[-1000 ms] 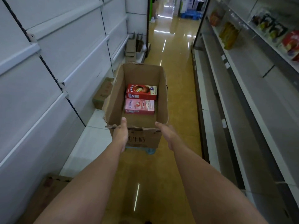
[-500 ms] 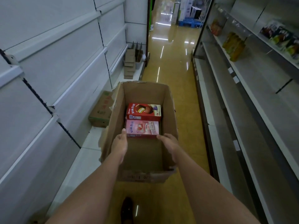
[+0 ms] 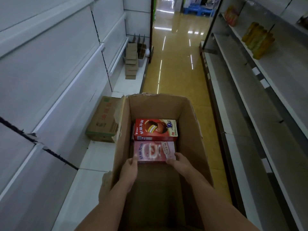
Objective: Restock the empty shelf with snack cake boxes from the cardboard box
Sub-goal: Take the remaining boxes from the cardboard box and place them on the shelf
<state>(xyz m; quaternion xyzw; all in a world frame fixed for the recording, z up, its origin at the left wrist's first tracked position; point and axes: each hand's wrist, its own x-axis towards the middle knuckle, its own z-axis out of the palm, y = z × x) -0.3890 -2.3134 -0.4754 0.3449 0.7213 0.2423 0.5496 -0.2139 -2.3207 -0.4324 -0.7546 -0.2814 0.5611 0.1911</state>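
Observation:
An open cardboard box (image 3: pixel 158 107) stands in the aisle right below me. Two snack cake boxes lie flat inside it: a red one (image 3: pixel 155 129) farther in and a pink one (image 3: pixel 153 151) nearer to me. Both my arms reach down into the carton. My left hand (image 3: pixel 129 170) holds the pink box at its near left corner, thumb on the top face. My right hand (image 3: pixel 180 165) grips its near right corner, fingers over the edge. The white shelves (image 3: pixel 58 90) on my left are bare.
A closed carton (image 3: pixel 103 120) sits on the left bottom shelf beside the open one, and folded cardboard pieces (image 3: pixel 131 64) are stacked farther along. Grey shelving (image 3: pixel 250 97) lines the right side, with yellow packs (image 3: pixel 258 40) higher up. The glossy yellow aisle floor (image 3: pixel 176 64) runs ahead.
My hands left the carton's near rim, went down inside it and took hold of the pink box. The view has closed in on the carton.

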